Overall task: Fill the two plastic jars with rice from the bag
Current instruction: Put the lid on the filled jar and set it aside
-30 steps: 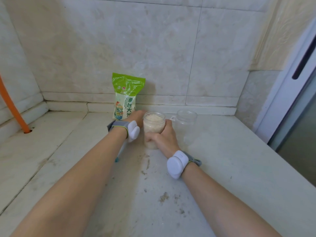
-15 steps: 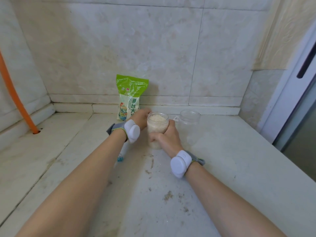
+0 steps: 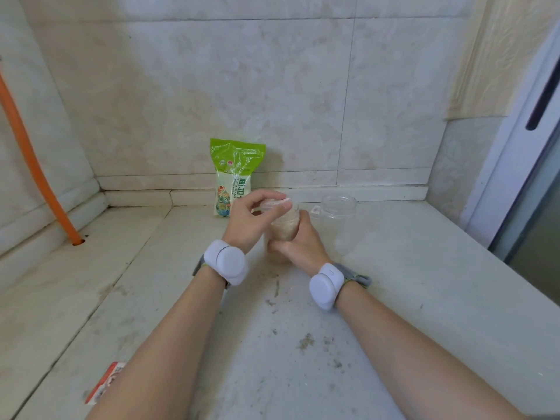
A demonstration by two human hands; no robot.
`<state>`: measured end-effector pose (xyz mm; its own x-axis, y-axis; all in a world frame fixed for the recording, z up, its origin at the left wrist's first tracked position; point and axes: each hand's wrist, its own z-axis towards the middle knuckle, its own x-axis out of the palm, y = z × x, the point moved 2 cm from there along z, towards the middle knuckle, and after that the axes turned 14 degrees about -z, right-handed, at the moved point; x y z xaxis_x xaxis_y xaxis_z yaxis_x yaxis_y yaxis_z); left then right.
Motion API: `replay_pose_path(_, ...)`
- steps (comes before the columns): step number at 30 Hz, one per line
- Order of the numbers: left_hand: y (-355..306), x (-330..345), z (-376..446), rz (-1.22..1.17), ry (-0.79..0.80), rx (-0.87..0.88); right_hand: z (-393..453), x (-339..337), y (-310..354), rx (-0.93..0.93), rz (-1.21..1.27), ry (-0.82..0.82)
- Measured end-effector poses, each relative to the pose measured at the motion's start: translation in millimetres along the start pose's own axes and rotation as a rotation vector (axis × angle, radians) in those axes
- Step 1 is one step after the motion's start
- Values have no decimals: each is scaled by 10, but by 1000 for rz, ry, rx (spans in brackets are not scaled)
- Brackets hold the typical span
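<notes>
A clear plastic jar full of rice (image 3: 285, 227) stands on the stone counter (image 3: 394, 298). My right hand (image 3: 298, 242) is wrapped around its lower body. My left hand (image 3: 253, 218) holds a clear lid (image 3: 277, 204) by its rim right on the jar's mouth. A second clear jar (image 3: 338, 221), open and with no rice in it, stands just to the right, a small white tab at its neck. The green and white rice bag (image 3: 235, 175) stands upright against the back wall, behind my left hand.
An orange pipe (image 3: 33, 165) runs down the left wall into the counter. A red and white packet (image 3: 104, 381) lies near the front left, partly under my left forearm. Tiled walls close the back and left; a door frame (image 3: 515, 153) stands right.
My left hand has lifted from beside the jar to above it and now holds a clear lid on its mouth. My right hand keeps its grip on the jar.
</notes>
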<state>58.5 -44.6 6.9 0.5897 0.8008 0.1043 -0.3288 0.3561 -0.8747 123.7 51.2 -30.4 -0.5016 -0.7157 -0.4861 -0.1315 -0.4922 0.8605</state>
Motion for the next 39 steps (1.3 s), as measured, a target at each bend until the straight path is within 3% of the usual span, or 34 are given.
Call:
replay_pose_path(7,4,-80,14,-13,-70,29,35,13,-51,-25,0,-28)
replay_pose_path(13,-2,-210,28,-195,-218,-6,49,34,-47,1,45,-99)
replay_pose_path(27,-9,-257,26,-289,-259,-48,-54,5,46,-83,-77,-139)
replay_pose_path(34,-38,-268,7,-221,-236,-13,-33,34,27,-79,-82,-105)
replay_pose_path(39,-46,-235,-26,-32,-139,7,-42,44,29,-80,-64,-60)
